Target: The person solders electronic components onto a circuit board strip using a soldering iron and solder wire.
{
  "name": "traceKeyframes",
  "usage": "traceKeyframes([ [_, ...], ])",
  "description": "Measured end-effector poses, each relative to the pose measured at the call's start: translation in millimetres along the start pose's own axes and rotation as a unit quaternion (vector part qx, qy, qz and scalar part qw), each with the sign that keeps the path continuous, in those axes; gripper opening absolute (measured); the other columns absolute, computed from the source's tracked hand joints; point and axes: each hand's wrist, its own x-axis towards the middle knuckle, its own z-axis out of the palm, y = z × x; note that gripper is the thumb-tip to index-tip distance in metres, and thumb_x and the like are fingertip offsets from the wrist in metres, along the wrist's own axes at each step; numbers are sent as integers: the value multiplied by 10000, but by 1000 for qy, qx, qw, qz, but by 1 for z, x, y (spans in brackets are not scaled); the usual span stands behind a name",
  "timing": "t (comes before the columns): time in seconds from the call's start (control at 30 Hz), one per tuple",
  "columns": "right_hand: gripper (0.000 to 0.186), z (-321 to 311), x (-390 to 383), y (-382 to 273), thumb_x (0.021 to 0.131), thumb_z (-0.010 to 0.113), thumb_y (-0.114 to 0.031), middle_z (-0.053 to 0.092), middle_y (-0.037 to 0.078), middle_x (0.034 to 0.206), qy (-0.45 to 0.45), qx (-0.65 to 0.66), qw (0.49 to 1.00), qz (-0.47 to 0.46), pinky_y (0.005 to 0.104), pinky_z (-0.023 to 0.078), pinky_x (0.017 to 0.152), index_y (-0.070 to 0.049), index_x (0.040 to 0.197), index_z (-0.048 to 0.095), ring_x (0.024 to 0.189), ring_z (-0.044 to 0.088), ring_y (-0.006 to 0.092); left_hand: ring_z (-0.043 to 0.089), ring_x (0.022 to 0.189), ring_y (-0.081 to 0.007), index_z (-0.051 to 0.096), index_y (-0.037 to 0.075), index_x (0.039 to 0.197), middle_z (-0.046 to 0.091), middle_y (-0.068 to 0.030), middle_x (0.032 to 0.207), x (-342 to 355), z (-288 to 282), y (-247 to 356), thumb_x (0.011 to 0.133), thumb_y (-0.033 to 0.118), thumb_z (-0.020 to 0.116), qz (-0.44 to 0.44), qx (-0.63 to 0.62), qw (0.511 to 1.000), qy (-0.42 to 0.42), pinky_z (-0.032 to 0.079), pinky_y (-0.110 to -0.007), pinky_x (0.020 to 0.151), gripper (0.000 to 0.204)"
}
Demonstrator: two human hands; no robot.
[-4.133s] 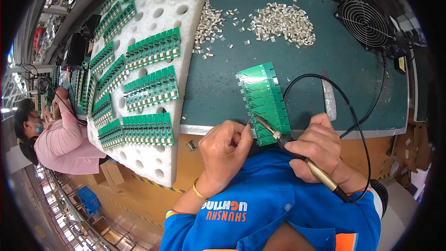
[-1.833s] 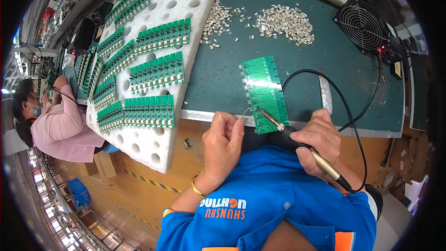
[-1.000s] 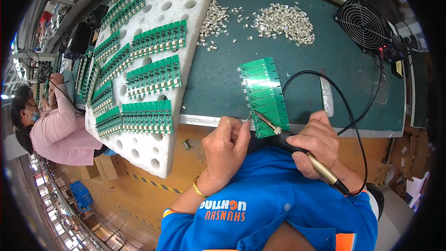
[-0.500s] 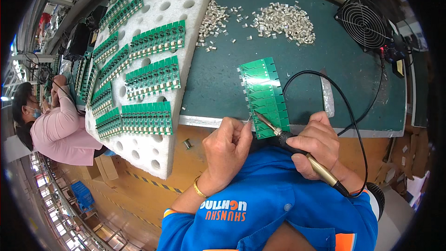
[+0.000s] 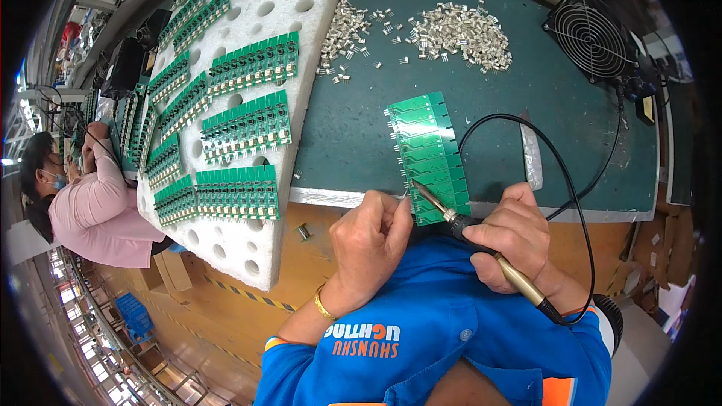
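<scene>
A green circuit board panel (image 5: 426,139) lies at the near edge of the bench, with small pins along its left side. My right hand (image 5: 515,237) is closed around a soldering iron (image 5: 519,277) with a black grip and a gold-coloured handle. The iron's tip rests on or just over the lower left part of the panel. Beside it, my left hand (image 5: 368,240) is pinched shut on a thin strand of solder wire (image 5: 407,191), whose end meets the board close to the tip. Most of the wire is hidden by the fingers.
White foam sheet (image 5: 259,244) at left carries several populated boards (image 5: 248,128). Small metal-cased connectors (image 5: 462,36) lie heaped at the back of the bench (image 5: 346,135). A black fan (image 5: 590,34) stands at right. The iron's cable (image 5: 560,165) loops rightward. A co-worker (image 5: 98,210) sits far left.
Both hands stay almost in place. The iron's tip and the wire remain at nearly the same spot on the panel. The red light by the fan no longer shows.
</scene>
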Motion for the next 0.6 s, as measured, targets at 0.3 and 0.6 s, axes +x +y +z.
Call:
traceKeyframes([
  [0.3, 245, -1, 1, -1, 869, 748, -230, 631, 37, 671, -5, 2, 1000, 2, 367, 384, 637, -53, 1018, 668, 548, 571, 191, 589, 461, -210, 567, 58, 751, 581, -70, 554, 1, 1, -1, 853, 65, 758, 20, 10, 1000, -3, 435, -335, 450, 216],
  [0.6, 247, -2, 1, -2, 873, 749, -236, 631, 35, 676, -9, 0, 1000, 5, 365, 390, 647, -47, 1012, 671, 555, 572, 187, 585, 459, -211, 565, 58, 751, 575, -70, 552, 1, 1, -1, 853, 67, 758, 16, 12, 1000, -9, 432, -337, 448, 219],
])
